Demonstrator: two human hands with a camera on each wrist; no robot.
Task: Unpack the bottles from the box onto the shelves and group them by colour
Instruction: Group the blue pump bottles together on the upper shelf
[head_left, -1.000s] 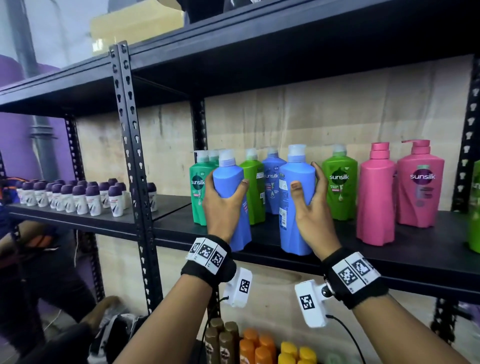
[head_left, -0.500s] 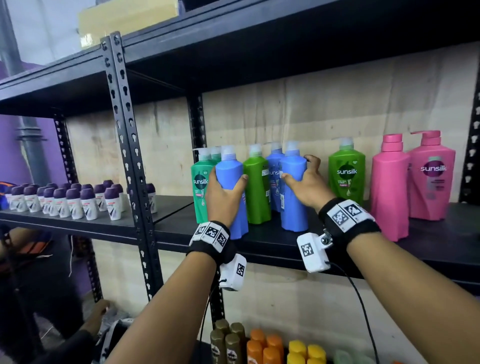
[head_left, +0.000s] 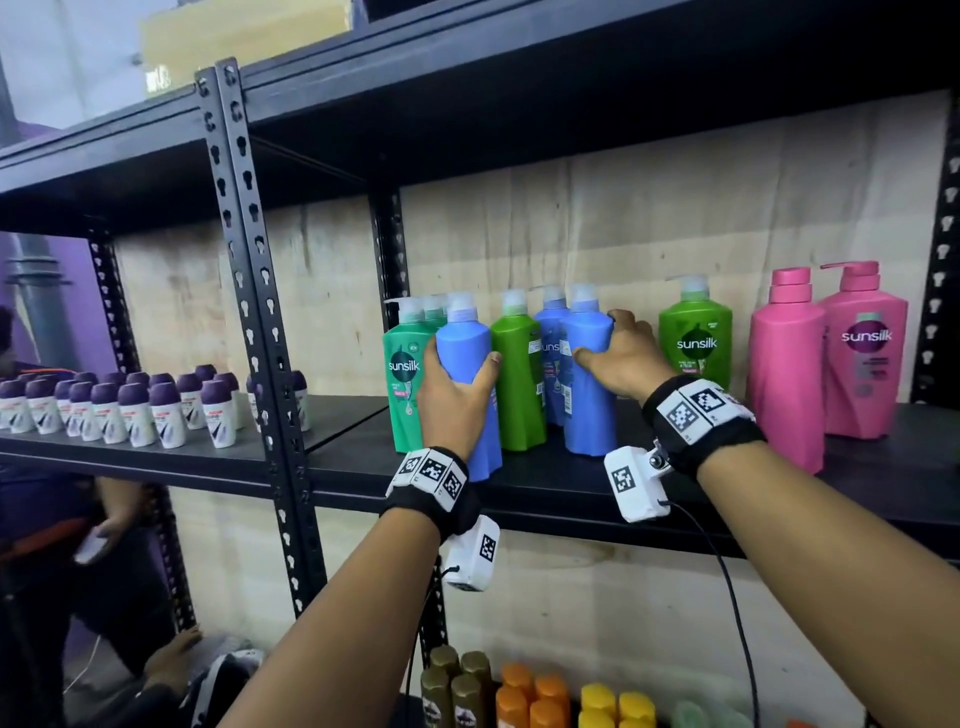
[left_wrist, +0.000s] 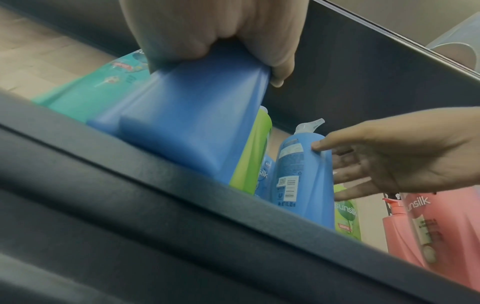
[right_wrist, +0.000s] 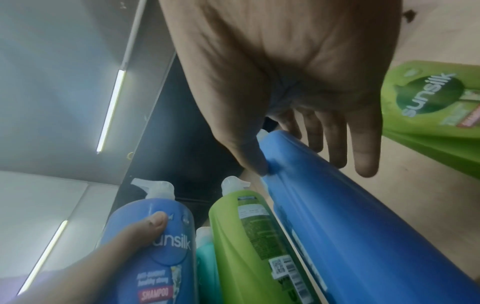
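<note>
My left hand (head_left: 457, 387) grips a blue bottle (head_left: 464, 358) that stands at the front edge of the black shelf (head_left: 571, 486), in front of a teal bottle (head_left: 402, 374). In the left wrist view its fingers (left_wrist: 207, 30) wrap round that blue bottle (left_wrist: 194, 123). My right hand (head_left: 621, 356) rests on a second blue bottle (head_left: 587, 384) set further back beside a third blue one (head_left: 550, 338). In the right wrist view the thumb touches this bottle (right_wrist: 363, 226) and the fingers (right_wrist: 363, 148) lie straight past it. A green bottle (head_left: 519, 374) stands between the two hands.
Another green bottle (head_left: 696, 345) and two pink pump bottles (head_left: 787, 364) stand to the right. Small purple-capped bottles (head_left: 130, 410) fill the left bay behind a perforated post (head_left: 249, 260). Brown, orange and yellow bottles (head_left: 524, 691) sit below. A person (head_left: 78, 519) crouches lower left.
My right hand has pushed its blue bottle from the shelf's front edge back beside the other blue bottle and loosened its fingers. The left hand still holds its bottle at the front.
</note>
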